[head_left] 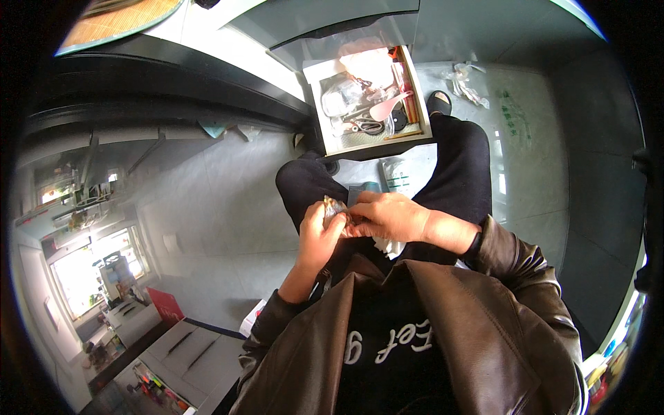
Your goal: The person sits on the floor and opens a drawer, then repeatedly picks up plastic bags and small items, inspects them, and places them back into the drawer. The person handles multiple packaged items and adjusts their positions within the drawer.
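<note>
My left hand (319, 235) is closed around a small, crinkled, shiny packet (334, 206) with silvery and yellowish parts. Close against it, my right hand (389, 216) has its fingers bent onto the same packet, so most of it is hidden. Some crumpled white tissue-like material (390, 247) hangs below my right hand; whether the fingers grip it I cannot tell. Both hands are above my lap, between my knees. Beyond them a pulled-out drawer (377, 145) holds a pink spoon (389, 106), scissors (367, 125) and clear plastic bags (340, 97).
On the floor between my legs lies a white and green package (396, 176). A crumpled plastic wrapper (467, 84) is on the floor right of the drawer. Dark cabinet panels (596, 207) stand at the right. A grey-white unit with drawers (190, 356) is at the lower left.
</note>
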### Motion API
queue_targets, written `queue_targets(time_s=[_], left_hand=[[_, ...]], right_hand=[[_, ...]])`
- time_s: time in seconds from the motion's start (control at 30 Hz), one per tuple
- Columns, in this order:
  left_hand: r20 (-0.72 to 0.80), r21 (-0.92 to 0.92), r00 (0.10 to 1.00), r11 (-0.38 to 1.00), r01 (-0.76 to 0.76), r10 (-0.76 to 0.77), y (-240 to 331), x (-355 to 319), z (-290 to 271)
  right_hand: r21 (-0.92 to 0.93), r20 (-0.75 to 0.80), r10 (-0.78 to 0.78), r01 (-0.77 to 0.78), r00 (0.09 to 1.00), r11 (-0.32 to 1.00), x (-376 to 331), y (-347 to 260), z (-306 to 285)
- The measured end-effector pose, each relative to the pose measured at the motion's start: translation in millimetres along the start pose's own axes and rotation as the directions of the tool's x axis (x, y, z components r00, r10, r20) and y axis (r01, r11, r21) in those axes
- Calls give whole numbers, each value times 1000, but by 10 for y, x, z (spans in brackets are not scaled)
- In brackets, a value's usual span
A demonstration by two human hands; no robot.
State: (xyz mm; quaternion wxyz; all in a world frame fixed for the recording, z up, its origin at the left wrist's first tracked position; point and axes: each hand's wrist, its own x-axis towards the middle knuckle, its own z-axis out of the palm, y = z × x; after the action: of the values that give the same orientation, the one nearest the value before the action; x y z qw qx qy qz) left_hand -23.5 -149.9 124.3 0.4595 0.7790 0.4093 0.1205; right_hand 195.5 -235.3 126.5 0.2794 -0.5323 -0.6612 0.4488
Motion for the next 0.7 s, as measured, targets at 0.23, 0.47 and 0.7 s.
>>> queue_targets(time_s=[0.23, 0.47, 0.7], left_hand=[[73, 196, 997, 981, 1, -15, 163, -216, -168], [114, 507, 992, 855, -107, 57, 329, -337, -125], [354, 196, 912, 970, 144, -207, 158, -260, -248]], right_hand=[[-168, 61, -4, 14, 998, 986, -59, -162, 209], [-186, 76, -5, 19, 997, 982, -73, -194, 248], [-188, 85, -80, 95, 993, 978, -75, -174, 273]])
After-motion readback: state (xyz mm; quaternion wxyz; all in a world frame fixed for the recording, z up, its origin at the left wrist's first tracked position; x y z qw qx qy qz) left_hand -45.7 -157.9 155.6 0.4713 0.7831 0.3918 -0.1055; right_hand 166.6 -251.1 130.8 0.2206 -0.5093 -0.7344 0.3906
